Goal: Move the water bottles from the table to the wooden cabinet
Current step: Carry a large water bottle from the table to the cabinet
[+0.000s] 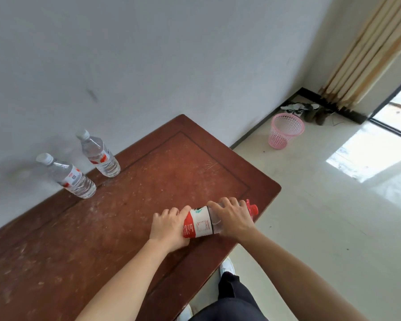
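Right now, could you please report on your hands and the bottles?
Left hand, right hand both gripping red-capped bottle, sideways. Two white-capped bottles upright near wall. Nothing obstructing.

Both hands (169, 225) (233, 217) grip a red-capped bottle (200, 224) lying over the table (148, 181).

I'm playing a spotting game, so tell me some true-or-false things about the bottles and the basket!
1. The left hand and right hand both grip the red-capped clear plastic bottle. True.
2. That bottle stands upright. False: it is held sideways.
3. Three other bottles stand upright. False: only two clear white-capped plastic bottles do.
4. The pink plastic mesh basket sits on the pale floor. True.
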### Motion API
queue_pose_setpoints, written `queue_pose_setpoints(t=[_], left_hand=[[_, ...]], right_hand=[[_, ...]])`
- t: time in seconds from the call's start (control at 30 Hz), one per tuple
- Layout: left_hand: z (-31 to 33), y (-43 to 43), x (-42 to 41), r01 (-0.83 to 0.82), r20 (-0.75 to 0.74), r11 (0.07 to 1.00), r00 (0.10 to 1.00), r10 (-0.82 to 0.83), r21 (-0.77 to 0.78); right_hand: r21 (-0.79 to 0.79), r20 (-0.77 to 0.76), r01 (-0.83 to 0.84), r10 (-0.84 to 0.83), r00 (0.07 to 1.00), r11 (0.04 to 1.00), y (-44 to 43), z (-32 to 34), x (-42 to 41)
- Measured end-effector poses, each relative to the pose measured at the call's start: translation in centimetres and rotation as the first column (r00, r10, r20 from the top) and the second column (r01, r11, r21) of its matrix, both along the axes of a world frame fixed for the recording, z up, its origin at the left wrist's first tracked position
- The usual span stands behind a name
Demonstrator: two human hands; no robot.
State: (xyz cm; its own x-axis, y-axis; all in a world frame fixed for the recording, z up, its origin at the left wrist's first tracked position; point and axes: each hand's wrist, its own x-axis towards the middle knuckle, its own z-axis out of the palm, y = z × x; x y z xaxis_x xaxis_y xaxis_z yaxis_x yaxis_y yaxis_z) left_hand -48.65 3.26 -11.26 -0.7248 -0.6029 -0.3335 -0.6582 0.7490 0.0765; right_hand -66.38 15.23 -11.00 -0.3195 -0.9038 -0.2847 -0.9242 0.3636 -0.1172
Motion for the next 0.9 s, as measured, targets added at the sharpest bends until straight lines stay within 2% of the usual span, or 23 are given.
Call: queue_pose_setpoints(t=[0.17,0.23,0.33,0.47,0.63,0.77,0.83,0.9], left_hand=[[0.8,2.5,0.2,0.203,-0.127,0.975,0.969,-0.214,-0.091],[1.6,3.9,-1.4,0.297,-0.189,0.94,0.926,-0.326,-0.169],[4.1,7.2,-4.8,0.432,-0.298,0.863,0.814,-0.498,-0.261],[10.0,13.7,-9.0,0.557,-0.409,0.747,0.625,-0.665,-0.364],[18.6,23.6,-12.1,0.561,-0.524,0.645,0.387,-0.759,-0.519],[25.8,36.4,-11.7,0.527,-0.596,0.57,0.143,-0.79,-0.63],[28.4,42.7,-10.4,0.51,-0.619,0.547,0.036,-0.785,-0.664],[30.3,52.4,-7.2,0.496,-0.647,0.522,-0.111,-0.755,-0.694]], right_hand=[[-0.1,-0.118,0.192,-0.203,0.972,0.976,6.0,2.7,3.1],[-0.135,-0.155,0.282,-0.302,0.941,0.95,9.0,4.1,3.2],[-0.182,-0.243,0.43,-0.464,0.852,0.884,14.4,7.2,3.2],[-0.33,-0.363,0.551,-0.642,0.675,0.767,22.6,12.0,3.2],[-0.562,-0.446,0.53,-0.773,0.452,0.634,33.1,19.6,4.5],[-0.698,-0.457,0.509,-0.86,0.225,0.504,45.3,26.1,8.6],[-0.745,-0.478,0.471,-0.87,0.118,0.473,51.4,28.8,11.6],[-0.763,-0.503,0.472,-0.864,-0.005,0.442,60.4,31.2,16.9]])
